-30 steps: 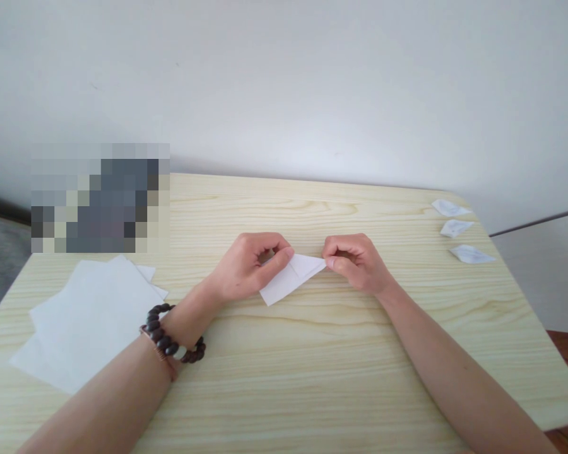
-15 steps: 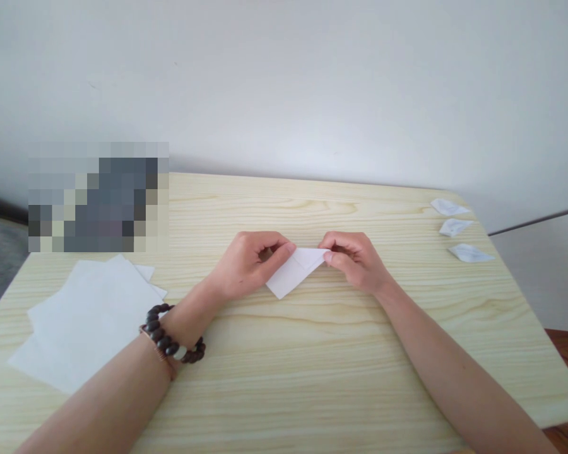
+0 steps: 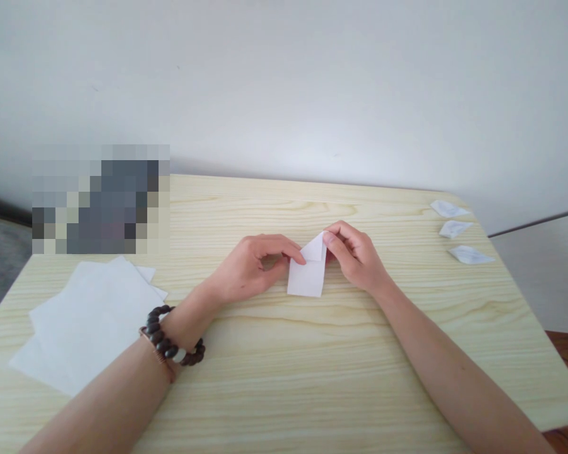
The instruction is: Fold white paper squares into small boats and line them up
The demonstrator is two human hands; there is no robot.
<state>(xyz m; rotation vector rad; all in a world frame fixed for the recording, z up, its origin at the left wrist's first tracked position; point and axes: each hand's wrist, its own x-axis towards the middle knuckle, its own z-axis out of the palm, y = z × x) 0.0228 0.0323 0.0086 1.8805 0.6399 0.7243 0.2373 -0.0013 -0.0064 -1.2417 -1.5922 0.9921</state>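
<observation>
A small piece of folded white paper (image 3: 305,277) is between my two hands, over the middle of the table. A triangular flap shows at its upper right. My right hand (image 3: 357,255) pinches the top right corner between thumb and forefinger. My left hand (image 3: 253,268), with a dark beaded bracelet (image 3: 168,343) on the wrist, has its forefinger laid on the paper's face near the upper left edge. Its thumb tip goes behind the left side, so the paper sits between them.
Loose white sheets (image 3: 89,315) lie overlapping on the left of the wooden table (image 3: 274,391). Three folded white paper pieces (image 3: 471,254) form a column near the right edge. A blurred-out dark object (image 3: 113,202) stands at the back left, and a pale wall (image 3: 312,94) rises behind.
The folded paper has been turned, its flap corner now pointing up to the right. My right hand has risen slightly with that corner; my left forefinger has shifted onto the paper's face.
</observation>
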